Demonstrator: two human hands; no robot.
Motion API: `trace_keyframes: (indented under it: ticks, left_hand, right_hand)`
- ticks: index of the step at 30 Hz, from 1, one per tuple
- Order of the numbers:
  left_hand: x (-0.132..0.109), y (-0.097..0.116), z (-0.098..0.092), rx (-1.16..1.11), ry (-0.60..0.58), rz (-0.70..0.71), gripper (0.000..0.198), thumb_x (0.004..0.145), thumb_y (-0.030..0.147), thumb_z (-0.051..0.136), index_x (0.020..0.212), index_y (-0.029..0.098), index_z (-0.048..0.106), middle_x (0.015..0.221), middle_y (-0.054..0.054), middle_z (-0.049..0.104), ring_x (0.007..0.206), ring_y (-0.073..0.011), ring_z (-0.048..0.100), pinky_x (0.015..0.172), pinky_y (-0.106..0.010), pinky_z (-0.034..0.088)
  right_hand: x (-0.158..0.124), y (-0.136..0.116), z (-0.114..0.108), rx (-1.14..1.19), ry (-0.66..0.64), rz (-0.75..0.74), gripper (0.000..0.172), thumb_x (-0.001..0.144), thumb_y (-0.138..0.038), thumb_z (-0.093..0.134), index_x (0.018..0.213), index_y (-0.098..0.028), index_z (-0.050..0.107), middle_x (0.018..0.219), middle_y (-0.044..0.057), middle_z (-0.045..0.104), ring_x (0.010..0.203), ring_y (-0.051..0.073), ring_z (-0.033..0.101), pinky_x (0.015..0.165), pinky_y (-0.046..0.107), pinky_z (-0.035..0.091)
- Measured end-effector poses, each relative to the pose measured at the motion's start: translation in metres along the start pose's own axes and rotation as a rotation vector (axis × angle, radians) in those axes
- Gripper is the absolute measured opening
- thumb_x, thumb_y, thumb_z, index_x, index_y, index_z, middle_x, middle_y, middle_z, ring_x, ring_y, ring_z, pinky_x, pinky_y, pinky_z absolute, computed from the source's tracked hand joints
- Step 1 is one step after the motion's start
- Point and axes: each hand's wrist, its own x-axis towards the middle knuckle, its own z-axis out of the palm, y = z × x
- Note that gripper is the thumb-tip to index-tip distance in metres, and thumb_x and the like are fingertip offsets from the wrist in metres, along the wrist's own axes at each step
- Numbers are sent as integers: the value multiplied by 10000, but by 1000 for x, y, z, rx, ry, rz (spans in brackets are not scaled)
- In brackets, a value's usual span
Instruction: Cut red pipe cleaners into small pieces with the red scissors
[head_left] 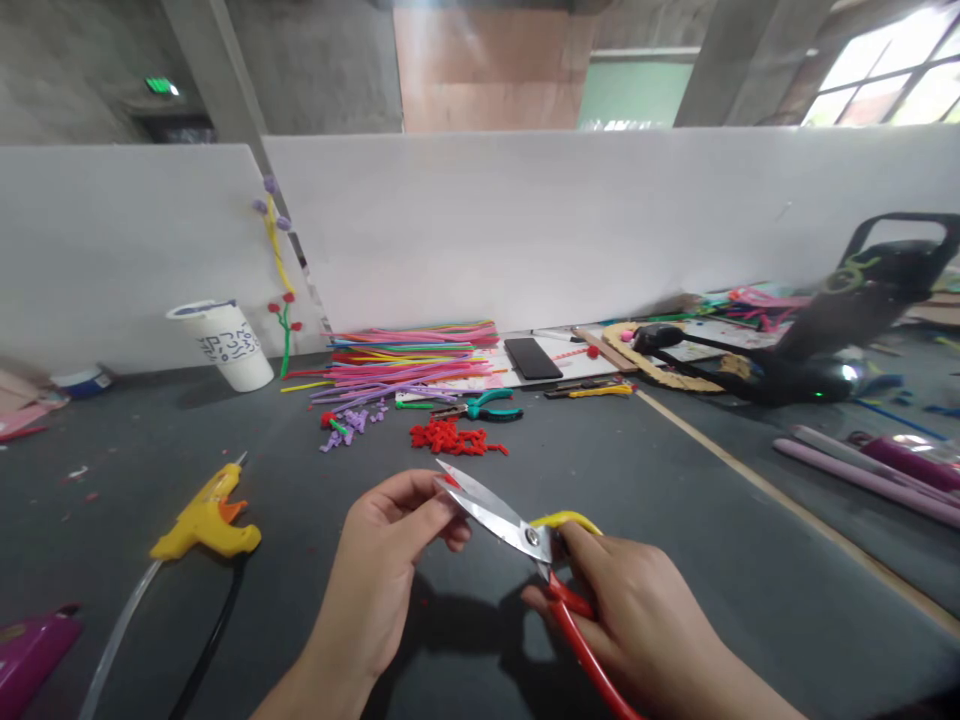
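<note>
On my feed, left hand (390, 545): thumb and forefinger pinched together, other fingers curled, apparently gripping a red fuzzy-stem piece (451, 481). Right hand (637, 595) is wrapped round the handles of the scissors (532, 537), blades slightly parted, tips right at the left fingertips. Red piece sits at the blades, above the dark gray tabletop (315, 620), nearer me than the red snippet pile (450, 437).

Handling, my guess: the piece is near weightless, soft fuzz over bendy wire, not slippery or fragile, easily lost; pinch near one end, skin clear of the edges. Scissors look rigid, moderately heavy, smooth steel; I'd hold by the handles only.

Hard to see: most of the red piece is behind fingers and blade, so length unknown; can't tell if the blades touch it. Yellow handle partly covered by the right hand; red handle and both forearms run off the bottom edge.
</note>
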Motion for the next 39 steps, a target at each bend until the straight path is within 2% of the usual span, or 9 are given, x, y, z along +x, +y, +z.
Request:
trace_keyframes:
  ticks: [12,39]
  left_hand:
    - [2,1,-1,26,7,-10,31,648,123,621,647,141,646,569,3,624,493,-85,543,491,-184,436]
    - [2,3,0,21,16,-18,29,624,152,662,637,133,645,552,6,626,477,-74,545,471,-164,437]
  right_hand:
    - [-2,4,2,-83,52,-51,358,801,-528,373,687,-197,451,547,6,557,450,153,521,438,238,272]
    - [-2,1,6,-97,19,-38,383,817,-542,324,679,-202,437,519,6,553,424,166,529,422,247,266]
